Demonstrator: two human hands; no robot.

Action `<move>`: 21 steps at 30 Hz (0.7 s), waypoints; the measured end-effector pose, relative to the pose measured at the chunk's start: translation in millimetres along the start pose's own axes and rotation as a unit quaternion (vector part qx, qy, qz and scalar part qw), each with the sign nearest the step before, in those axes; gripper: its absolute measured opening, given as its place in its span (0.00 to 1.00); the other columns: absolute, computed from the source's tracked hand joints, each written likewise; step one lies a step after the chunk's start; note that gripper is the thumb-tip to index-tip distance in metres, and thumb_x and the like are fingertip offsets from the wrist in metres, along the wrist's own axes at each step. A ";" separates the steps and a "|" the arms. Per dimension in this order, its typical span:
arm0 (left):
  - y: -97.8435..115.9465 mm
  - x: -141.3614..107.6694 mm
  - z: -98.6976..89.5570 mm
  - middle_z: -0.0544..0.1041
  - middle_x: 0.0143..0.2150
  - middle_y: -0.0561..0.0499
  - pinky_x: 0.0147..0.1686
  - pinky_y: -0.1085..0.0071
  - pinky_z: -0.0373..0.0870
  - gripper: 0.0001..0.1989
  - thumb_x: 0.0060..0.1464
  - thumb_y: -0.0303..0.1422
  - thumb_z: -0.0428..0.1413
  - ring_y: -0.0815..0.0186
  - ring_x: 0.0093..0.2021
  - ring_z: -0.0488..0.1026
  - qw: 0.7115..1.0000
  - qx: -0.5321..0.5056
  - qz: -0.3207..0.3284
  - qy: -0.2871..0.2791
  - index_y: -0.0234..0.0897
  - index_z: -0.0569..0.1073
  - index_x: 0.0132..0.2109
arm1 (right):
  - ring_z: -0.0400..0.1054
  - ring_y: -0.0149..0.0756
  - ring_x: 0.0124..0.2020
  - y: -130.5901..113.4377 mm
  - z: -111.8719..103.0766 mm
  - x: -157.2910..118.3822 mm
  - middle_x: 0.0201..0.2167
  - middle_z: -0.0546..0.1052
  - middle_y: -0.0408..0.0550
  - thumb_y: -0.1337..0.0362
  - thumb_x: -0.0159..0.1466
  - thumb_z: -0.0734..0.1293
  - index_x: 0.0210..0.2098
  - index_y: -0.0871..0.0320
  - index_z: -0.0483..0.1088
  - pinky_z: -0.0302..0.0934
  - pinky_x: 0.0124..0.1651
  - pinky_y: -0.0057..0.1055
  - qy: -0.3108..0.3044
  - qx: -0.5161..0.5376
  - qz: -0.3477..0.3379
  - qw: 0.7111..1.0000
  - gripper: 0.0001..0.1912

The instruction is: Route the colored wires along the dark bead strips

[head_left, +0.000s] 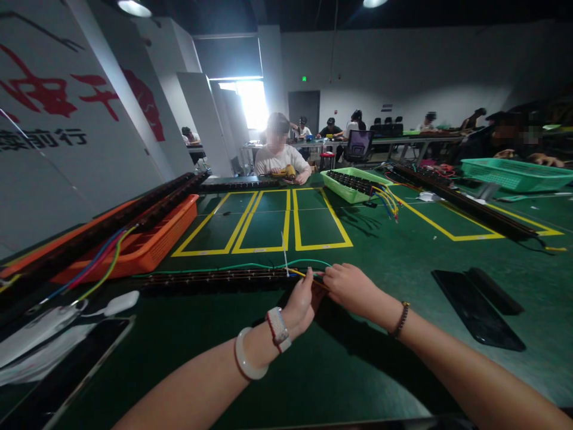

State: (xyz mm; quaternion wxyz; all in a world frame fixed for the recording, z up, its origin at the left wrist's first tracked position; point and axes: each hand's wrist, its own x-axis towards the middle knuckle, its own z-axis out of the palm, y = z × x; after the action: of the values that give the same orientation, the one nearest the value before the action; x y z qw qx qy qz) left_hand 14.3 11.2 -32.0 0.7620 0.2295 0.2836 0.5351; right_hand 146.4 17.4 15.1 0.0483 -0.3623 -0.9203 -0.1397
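A long dark strip (215, 278) with rows of small bright points lies across the table in front of me. Thin wires (297, 272), one of them yellow, come off its right end. Around that end a white cable tie (285, 254) is looped, its tail sticking up. My left hand (304, 303) is closed on the wires just right of the tie. Close beside it, my right hand (348, 288) pinches the same wires farther along; its fingertips are partly hidden. A green wire (255, 265) runs along the strip's far side toward my right hand.
An orange basket (174, 230) with dark strips across it stands left. Farther back, a green basket (353, 196) holds strips with coloured wires. A black phone-like slab (477, 307) lies right, a white charger (122, 303) left. A person (280, 149) sits opposite with a yellow tool.
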 end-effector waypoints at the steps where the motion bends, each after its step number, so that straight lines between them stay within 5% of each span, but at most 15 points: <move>1: 0.9 -1.7 1.6 0.76 0.36 0.44 0.47 0.64 0.66 0.16 0.53 0.43 0.55 0.61 0.43 0.72 1.000 0.003 0.000 0.005 0.32 0.71 0.33 | 0.65 0.37 0.30 1.1 -0.7 -0.1 0.29 0.72 0.50 0.71 0.58 0.66 0.31 0.61 0.71 0.53 0.30 0.31 -0.004 0.026 0.012 1.000 0.02; 11: 3.3 -6.7 8.1 0.77 0.42 0.43 0.54 0.62 0.62 0.15 0.57 0.43 0.51 0.62 0.48 0.71 1.000 0.014 0.002 -0.016 0.34 0.71 0.39 | 0.66 0.32 0.31 30.3 -2.6 -2.1 0.30 0.72 0.45 0.63 0.62 0.65 0.35 0.58 0.69 0.55 0.32 0.26 0.086 0.233 0.147 0.958 0.04; 21: 2.6 -6.2 5.8 0.75 0.38 0.43 0.52 0.59 0.63 0.09 0.61 0.30 0.46 0.62 0.44 0.72 0.999 0.039 0.002 0.014 0.33 0.68 0.34 | 0.67 0.32 0.30 38.9 19.7 2.2 0.27 0.75 0.45 0.65 0.63 0.63 0.28 0.58 0.72 0.54 0.33 0.25 0.022 0.243 0.140 0.960 0.09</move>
State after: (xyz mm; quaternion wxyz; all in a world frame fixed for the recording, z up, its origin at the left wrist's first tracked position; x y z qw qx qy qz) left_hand 14.8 5.9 -25.0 0.7476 0.2518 0.3141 0.5283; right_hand 171.6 51.8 5.3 0.1742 -0.4616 -0.8653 0.0889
